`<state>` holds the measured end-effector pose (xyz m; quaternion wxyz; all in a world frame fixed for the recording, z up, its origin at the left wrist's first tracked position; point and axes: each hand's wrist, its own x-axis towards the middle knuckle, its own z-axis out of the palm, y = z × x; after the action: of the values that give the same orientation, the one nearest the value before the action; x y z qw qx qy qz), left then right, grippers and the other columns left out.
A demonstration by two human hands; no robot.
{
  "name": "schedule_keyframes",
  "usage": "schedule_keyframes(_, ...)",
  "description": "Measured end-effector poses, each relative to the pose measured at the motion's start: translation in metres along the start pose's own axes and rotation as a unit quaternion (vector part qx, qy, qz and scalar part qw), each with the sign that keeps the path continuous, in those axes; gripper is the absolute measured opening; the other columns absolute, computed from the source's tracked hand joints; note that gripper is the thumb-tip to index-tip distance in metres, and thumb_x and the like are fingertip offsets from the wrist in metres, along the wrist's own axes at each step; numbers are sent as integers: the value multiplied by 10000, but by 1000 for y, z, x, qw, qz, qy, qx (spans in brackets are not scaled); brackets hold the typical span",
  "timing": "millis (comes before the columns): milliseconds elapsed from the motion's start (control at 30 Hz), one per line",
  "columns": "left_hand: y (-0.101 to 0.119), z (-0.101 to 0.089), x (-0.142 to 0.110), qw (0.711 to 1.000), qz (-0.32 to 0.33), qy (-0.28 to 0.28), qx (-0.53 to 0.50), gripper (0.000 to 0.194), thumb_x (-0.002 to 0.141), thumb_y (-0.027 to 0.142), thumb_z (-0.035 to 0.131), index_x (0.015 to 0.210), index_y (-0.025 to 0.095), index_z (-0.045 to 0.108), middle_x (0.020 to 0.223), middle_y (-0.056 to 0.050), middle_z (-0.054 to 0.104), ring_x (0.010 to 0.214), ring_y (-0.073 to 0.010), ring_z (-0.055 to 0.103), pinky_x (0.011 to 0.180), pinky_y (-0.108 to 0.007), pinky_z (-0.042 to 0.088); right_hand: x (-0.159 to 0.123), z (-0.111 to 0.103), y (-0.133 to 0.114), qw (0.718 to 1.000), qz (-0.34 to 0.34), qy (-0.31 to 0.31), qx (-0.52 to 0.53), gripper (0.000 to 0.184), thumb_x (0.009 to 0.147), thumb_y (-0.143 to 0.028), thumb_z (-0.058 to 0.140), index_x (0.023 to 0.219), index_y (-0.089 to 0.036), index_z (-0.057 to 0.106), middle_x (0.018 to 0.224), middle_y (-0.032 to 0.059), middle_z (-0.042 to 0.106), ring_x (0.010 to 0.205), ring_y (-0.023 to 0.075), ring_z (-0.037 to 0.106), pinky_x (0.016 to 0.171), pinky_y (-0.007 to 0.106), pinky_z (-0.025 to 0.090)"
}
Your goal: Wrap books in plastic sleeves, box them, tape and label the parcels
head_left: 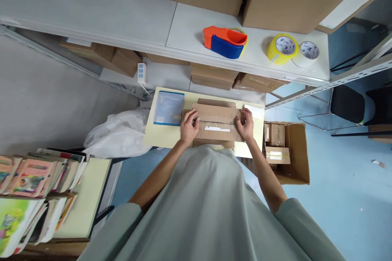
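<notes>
A flattish brown cardboard box lies on the cream table, its flaps partly folded, with a dark seam across the middle and a torn white label strip on top. My left hand grips its left edge, fingers curled with the thumb near the seam. At the opposite end, my right hand is closed on the right edge, thumb and fingers bent together. The box's underside and contents are hidden. To the left of it lies a blue-edged printed booklet or sheet; a white paper is beyond my right hand.
On the shelf ahead are an orange and blue tape dispenser and tape rolls. An open carton with small boxes stands right of the table. At left are a white plastic bag and stacked books.
</notes>
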<state>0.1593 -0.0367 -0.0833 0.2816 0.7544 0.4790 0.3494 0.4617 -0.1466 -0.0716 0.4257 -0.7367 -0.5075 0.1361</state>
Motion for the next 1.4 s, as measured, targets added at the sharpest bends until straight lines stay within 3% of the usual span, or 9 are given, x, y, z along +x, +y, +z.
schedule_keyframes(433, 2, -7, -2, 999, 18, -25, 22, 280, 1097, 310, 581, 1316, 232, 737, 1471, -159, 719, 1430, -304, 694, 1246, -486, 564, -2, 1, -3, 1000, 8, -19, -19, 425, 1065, -449, 559, 1392, -200, 668, 1591, 225, 608, 1512, 353, 602, 1275, 587, 513)
schedule_keyframes(600, 2, -20, 17, 999, 42, -25, 6, 242, 1052, 271, 613, 1243, 240, 756, 1382, -139, 748, 1331, -309, 736, 1156, -486, 616, 5, -3, -11, 998, -17, -11, -54, 400, 1050, -443, 561, 1332, -196, 700, 1595, 242, 628, 1539, 399, 578, 1262, 653, 513)
schedule_keyframes(733, 25, -35, 65, 995, 81, 51, -5, 234, 1035, 228, 606, 1199, 233, 772, 1294, -128, 766, 1286, -294, 738, 1171, -481, 593, 51, -16, -46, 989, -106, 41, -94, 339, 1058, -392, 561, 1325, -229, 694, 1589, 208, 652, 1543, 396, 574, 1254, 682, 495)
schedule_keyframes(867, 72, -50, 132, 986, 127, 110, -25, 250, 1057, 227, 588, 1219, 222, 778, 1270, -129, 775, 1270, -290, 732, 1177, -479, 570, 133, -28, -108, 965, -221, 80, -118, 378, 1081, -372, 558, 1421, -233, 650, 1618, 193, 627, 1579, 372, 528, 1284, 653, 451)
schedule_keyframes(967, 111, -61, 174, 977, 166, 128, -36, 246, 1065, 237, 594, 1223, 224, 781, 1276, -126, 782, 1286, -288, 727, 1194, -475, 554, 194, -25, -156, 950, -265, 47, -159, 434, 1102, -383, 536, 1491, -207, 610, 1614, 199, 625, 1534, 372, 551, 1287, 625, 435)
schedule_keyframes(1033, 132, -68, 191, 970, 191, 147, -43, 244, 1063, 241, 598, 1218, 225, 786, 1270, -121, 794, 1304, -288, 726, 1207, -473, 546, 225, -16, -180, 949, -234, 0, -211, 470, 1109, -373, 537, 1512, -137, 585, 1557, 246, 657, 1463, 393, 595, 1267, 607, 437)
schedule_keyframes(1200, 158, -84, 191, 968, 185, 159, -65, 266, 1067, 234, 571, 1241, 230, 772, 1127, -81, 839, 1178, -262, 780, 1152, -453, 591, 264, 10, -212, 926, -99, -121, -343, 527, 1074, -316, 652, 1458, 31, 552, 1408, 364, 720, 1369, 430, 673, 1242, 561, 426)
schedule_keyframes(1267, 158, -89, 179, 969, 175, 159, -76, 272, 1078, 248, 567, 1261, 226, 767, 1074, -68, 844, 1109, -244, 795, 1116, -430, 611, 269, 14, -216, 915, -80, -138, -370, 512, 1085, -315, 656, 1441, 38, 555, 1341, 356, 756, 1321, 416, 711, 1232, 539, 430)
schedule_keyframes(1400, 146, -99, 146, 970, 151, 173, -84, 228, 1075, 257, 594, 1189, 228, 789, 1194, -86, 820, 1168, -244, 778, 1097, -409, 624, 267, 7, -212, 905, -87, -146, -390, 559, 1110, -349, 654, 1501, 23, 510, 1300, 336, 784, 1250, 418, 757, 1161, 521, 498)
